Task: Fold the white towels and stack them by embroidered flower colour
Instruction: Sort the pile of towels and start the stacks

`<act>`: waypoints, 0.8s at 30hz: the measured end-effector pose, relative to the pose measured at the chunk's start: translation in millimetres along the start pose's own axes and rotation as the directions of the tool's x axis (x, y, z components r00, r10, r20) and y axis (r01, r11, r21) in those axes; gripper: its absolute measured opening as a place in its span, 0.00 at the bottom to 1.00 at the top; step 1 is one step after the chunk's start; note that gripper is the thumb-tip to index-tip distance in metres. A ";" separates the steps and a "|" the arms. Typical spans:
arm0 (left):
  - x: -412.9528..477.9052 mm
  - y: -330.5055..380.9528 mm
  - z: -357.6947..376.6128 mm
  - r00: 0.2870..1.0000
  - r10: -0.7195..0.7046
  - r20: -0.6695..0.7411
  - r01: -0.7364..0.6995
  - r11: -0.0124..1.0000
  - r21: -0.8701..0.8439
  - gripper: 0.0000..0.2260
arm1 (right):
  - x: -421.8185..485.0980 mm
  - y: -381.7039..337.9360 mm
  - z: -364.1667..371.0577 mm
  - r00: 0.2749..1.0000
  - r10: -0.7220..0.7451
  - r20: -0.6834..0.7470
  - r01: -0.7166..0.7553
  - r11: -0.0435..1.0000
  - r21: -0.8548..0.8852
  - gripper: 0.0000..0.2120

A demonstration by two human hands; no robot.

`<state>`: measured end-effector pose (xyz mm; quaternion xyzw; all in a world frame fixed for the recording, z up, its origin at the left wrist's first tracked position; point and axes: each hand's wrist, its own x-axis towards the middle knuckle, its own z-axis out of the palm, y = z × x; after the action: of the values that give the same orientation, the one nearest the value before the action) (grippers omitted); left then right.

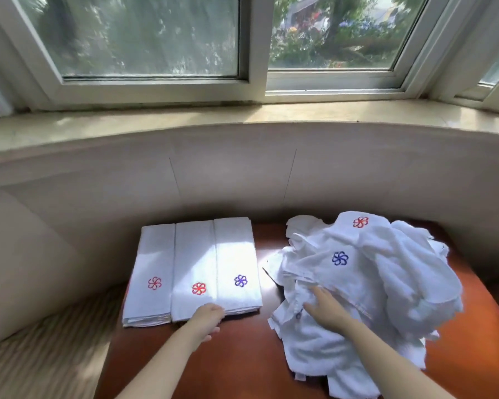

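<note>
Three folded towel stacks lie side by side on the brown table (242, 355): a pink-flower stack (150, 272), a red-flower stack (195, 269) and a purple-flower stack (236, 260). My left hand (206, 316) rests at the near edge of the red and purple stacks, its fingers curled downward; whether it grips cloth is unclear. To the right sits a heap of unfolded white towels (372, 283), showing a red flower (360, 222) and a blue flower (340, 258). My right hand (324, 305) lies on the heap's near left side with fingers spread over the cloth.
A beige padded wall (242, 174) curves round the back of the table beneath a stone window sill (242, 116). A striped cushion (46, 349) lies left of the table. The table's right part (473, 326) is bare wood.
</note>
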<state>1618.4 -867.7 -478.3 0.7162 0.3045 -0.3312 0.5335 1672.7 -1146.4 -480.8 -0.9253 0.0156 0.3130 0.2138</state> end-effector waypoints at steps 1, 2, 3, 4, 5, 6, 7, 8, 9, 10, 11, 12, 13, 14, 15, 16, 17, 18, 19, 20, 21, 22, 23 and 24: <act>13.8 -10.6 3.5 1.000 -0.003 -0.020 0.003 1.000 0.004 0.07 | 11.2 2.2 12.7 1.000 -0.015 -0.001 0.015 1.000 0.021 0.25; 28.6 -20.5 6.9 0.999 0.007 -0.051 -0.006 1.000 0.008 0.04 | 24.0 4.8 27.1 1.000 -0.029 -0.004 0.029 0.999 0.045 0.24; 46.4 -31.4 10.0 0.995 0.033 -0.096 -0.030 0.999 0.030 0.04 | 38.0 7.5 42.7 0.999 -0.039 -0.008 0.040 0.996 0.076 0.24; 65.9 -43.5 13.7 0.985 0.067 -0.156 -0.055 0.995 0.086 0.05 | 52.3 10.8 59.8 0.999 -0.045 -0.003 0.045 0.993 0.113 0.24; 86.4 -57.9 17.3 0.967 0.109 -0.230 -0.074 0.985 0.157 0.08 | 66.5 14.7 78.5 0.999 -0.053 0.004 0.052 0.989 0.141 0.25; 106.3 -71.6 20.4 0.937 0.157 -0.311 -0.087 0.970 0.227 0.13 | 82.6 19.0 97.9 0.998 -0.070 0.004 0.068 0.985 0.156 0.25; 125.1 -84.1 22.6 0.901 0.211 -0.379 -0.102 0.953 0.286 0.17 | 99.6 22.8 115.8 0.996 -0.087 -0.001 0.086 0.983 0.161 0.25; 143.6 -97.0 24.3 0.867 0.262 -0.425 -0.108 0.929 0.353 0.21 | 116.3 25.4 132.5 0.995 -0.100 -0.006 0.100 0.980 0.171 0.25; 162.1 -110.0 25.7 0.839 0.318 -0.442 -0.103 0.889 0.445 0.26 | 131.8 26.8 147.7 0.994 -0.111 -0.013 0.111 0.976 0.187 0.25; 180.7 -123.3 27.9 0.817 0.383 -0.431 -0.091 0.824 0.560 0.32 | 147.4 28.0 163.9 0.993 -0.120 -0.021 0.122 0.969 0.215 0.24; 199.2 -135.8 29.0 0.800 0.446 -0.401 -0.074 0.736 0.673 0.36 | 161.8 28.8 178.8 0.990 -0.140 -0.031 0.143 0.957 0.254 0.24; 213.4 -143.3 29.7 0.789 0.492 -0.369 -0.061 0.660 0.749 0.40 | 174.5 29.1 190.7 0.983 -0.180 -0.045 0.185 0.937 0.297 0.24; 224.7 -148.4 31.0 0.771 0.537 -0.342 -0.066 0.602 0.796 0.41 | 186.6 28.8 201.1 0.969 -0.239 -0.064 0.246 0.910 0.333 0.28; 232.2 -150.6 32.2 0.748 0.583 -0.317 -0.079 0.553 0.830 0.42 | 198.2 29.0 210.6 0.949 -0.303 -0.085 0.313 0.883 0.350 0.33; 238.1 -150.9 32.6 0.717 0.627 -0.305 -0.092 0.518 0.850 0.42 | 209.0 29.1 218.7 0.926 -0.363 -0.108 0.378 0.862 0.338 0.37; 245.1 -153.5 32.8 0.683 0.671 -0.288 -0.118 0.490 0.863 0.42 | 219.2 29.5 225.2 0.902 -0.410 -0.134 0.431 0.849 0.306 0.41; 254.6 -158.9 32.8 0.624 0.731 -0.276 -0.124 0.442 0.888 0.39 | 228.3 29.8 230.0 0.881 -0.444 -0.161 0.472 0.841 0.265 0.43; 263.2 -163.6 32.5 0.571 0.772 -0.277 -0.128 0.417 0.900 0.36 | 236.6 29.9 233.9 0.862 -0.471 -0.189 0.505 0.833 0.227 0.44; 270.3 -168.1 31.9 0.539 0.795 -0.278 -0.137 0.409 0.902 0.34 | 242.4 29.7 236.6 0.838 -0.499 -0.220 0.540 0.819 0.197 0.44; 276.6 -172.6 31.5 0.503 0.817 -0.280 -0.158 0.406 0.900 0.33 | 246.9 29.3 239.3 0.812 -0.525 -0.257 0.573 0.801 0.174 0.45; 282.1 -176.4 31.8 0.467 0.836 -0.289 -0.171 0.406 0.898 0.33 | 249.9 28.9 241.3 0.783 -0.548 -0.295 0.605 0.782 0.150 0.46; 286.6 -179.3 32.1 0.445 0.845 -0.297 -0.172 0.406 0.897 0.33 | 253.1 29.7 243.8 0.754 -0.568 -0.331 0.633 0.763 0.133 0.47; 289.2 -180.8 32.0 0.424 0.856 -0.295 -0.172 0.396 0.902 0.33 | 255.7 30.6 246.3 0.731 -0.580 -0.360 0.655 0.745 0.130 0.48; 290.7 -181.2 31.4 0.395 0.873 -0.287 -0.174 0.378 0.909 0.33 | 258.1 31.5 248.8 0.713 -0.586 -0.385 0.673 0.726 0.142 0.47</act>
<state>1643.7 -829.6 -819.2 0.9889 0.0389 0.1221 0.0758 1732.6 -1047.1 -821.4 -0.8727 -0.2268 0.0637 0.4276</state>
